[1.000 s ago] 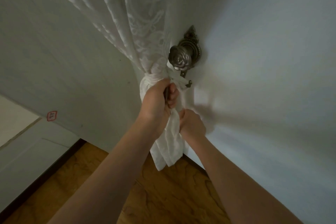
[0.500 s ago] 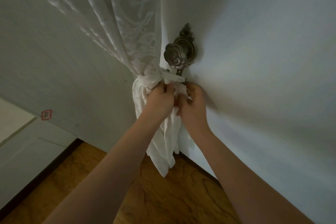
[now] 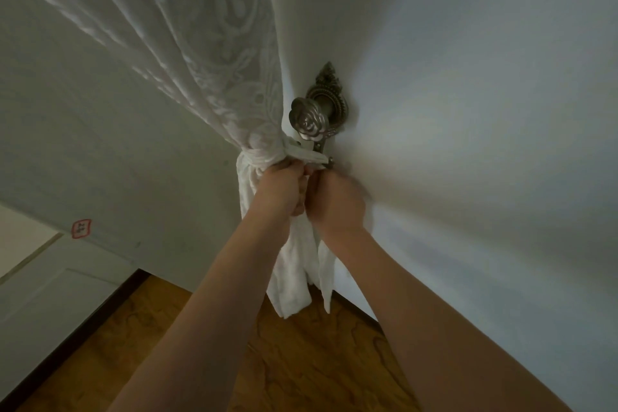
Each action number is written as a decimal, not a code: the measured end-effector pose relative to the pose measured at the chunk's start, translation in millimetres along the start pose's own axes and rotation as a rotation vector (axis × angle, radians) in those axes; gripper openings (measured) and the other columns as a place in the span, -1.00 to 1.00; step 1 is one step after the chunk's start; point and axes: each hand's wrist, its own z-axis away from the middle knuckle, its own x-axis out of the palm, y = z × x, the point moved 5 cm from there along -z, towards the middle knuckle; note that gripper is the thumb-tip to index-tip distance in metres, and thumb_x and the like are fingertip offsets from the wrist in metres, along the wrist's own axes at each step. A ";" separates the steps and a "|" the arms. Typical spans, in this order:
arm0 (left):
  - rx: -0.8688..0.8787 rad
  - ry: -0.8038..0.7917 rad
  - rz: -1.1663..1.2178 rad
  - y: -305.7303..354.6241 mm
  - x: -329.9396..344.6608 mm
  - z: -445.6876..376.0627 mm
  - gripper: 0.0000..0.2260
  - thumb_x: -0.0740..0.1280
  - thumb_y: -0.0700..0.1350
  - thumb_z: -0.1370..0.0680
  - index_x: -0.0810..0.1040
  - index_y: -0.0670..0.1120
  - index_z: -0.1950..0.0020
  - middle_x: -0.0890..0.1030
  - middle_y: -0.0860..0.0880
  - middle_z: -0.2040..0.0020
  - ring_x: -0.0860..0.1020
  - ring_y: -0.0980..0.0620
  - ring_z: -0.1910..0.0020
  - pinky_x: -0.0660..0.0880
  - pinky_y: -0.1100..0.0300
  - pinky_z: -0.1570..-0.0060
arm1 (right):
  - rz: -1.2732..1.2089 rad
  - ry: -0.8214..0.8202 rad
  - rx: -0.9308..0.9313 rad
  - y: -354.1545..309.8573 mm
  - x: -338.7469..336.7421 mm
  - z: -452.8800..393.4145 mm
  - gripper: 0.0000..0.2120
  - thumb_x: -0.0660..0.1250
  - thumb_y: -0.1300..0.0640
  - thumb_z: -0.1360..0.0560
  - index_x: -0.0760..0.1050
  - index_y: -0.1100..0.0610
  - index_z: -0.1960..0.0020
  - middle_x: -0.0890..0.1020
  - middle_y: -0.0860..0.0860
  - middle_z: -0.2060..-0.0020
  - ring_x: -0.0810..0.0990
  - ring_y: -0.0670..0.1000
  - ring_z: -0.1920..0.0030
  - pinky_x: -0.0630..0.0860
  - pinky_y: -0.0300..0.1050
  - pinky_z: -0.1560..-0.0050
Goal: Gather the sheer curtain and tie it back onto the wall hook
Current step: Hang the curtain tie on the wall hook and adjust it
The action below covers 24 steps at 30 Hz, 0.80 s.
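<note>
A white sheer curtain (image 3: 200, 53) with a swirl pattern hangs from the upper left and is bunched at a white tie-back band (image 3: 267, 155). The band runs right to a small hook under the bronze rose-shaped wall knob (image 3: 309, 120). My left hand (image 3: 284, 187) grips the bunched curtain and band just below the knot. My right hand (image 3: 336, 197) is right beside it, fingers curled at the band's end by the small hook (image 3: 329, 162); its fingertips are hidden. The curtain's tail (image 3: 294, 278) hangs down between my forearms.
The pale wall (image 3: 468, 110) fills the right side and meets another wall in the corner behind the curtain. A wooden floor (image 3: 301, 361) lies below with a dark skirting board (image 3: 83, 321) at the left. A small red-edged sticker (image 3: 81, 228) is on the left wall.
My right hand rose from below the curtain tail to the band's end by the hook. My left hand kept its grip on the bunch. The view shifted slightly.
</note>
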 end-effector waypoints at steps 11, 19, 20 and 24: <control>0.158 0.063 0.123 -9.2 2.2 10.9 -0.62 0.15 -0.18 -0.63 0.31 -0.05 0.40 0.26 0.14 0.63 0.21 0.20 0.65 0.17 0.40 0.62 | -0.246 -0.101 0.183 -0.9 25.3 -2.9 -0.81 0.10 0.13 -0.60 0.46 0.15 0.04 0.58 0.04 0.21 0.63 0.12 0.13 0.41 -0.10 0.27; 0.458 0.163 -0.610 -20.1 -7.3 -14.0 -0.73 0.16 -0.25 -0.60 0.37 -0.06 0.29 0.47 0.03 0.30 0.44 0.08 0.25 0.31 0.39 0.23 | -0.605 -0.086 0.164 21.5 13.0 12.0 -0.69 0.05 0.14 -0.62 0.34 0.01 0.28 0.53 0.03 0.27 0.55 0.10 0.18 0.46 -0.01 0.13; 0.463 0.168 -0.731 -25.1 -6.1 -19.2 -0.78 0.15 -0.24 -0.60 0.40 -0.08 0.24 0.50 0.00 0.25 0.46 0.06 0.20 0.30 0.34 0.19 | -0.632 -0.090 0.158 21.9 12.8 14.6 -0.69 0.05 0.14 -0.62 0.34 0.00 0.29 0.50 -0.02 0.31 0.52 0.05 0.23 0.43 -0.06 0.18; 0.373 0.138 -0.875 -38.2 0.4 -24.6 -0.84 0.14 -0.18 -0.59 0.51 -0.14 0.02 0.61 -0.13 0.05 0.57 -0.11 0.03 0.43 0.09 0.05 | -0.567 -0.200 0.156 20.8 14.3 16.3 -0.78 0.10 0.20 -0.53 0.35 0.06 0.28 0.49 0.02 0.32 0.51 0.09 0.24 0.43 0.01 0.21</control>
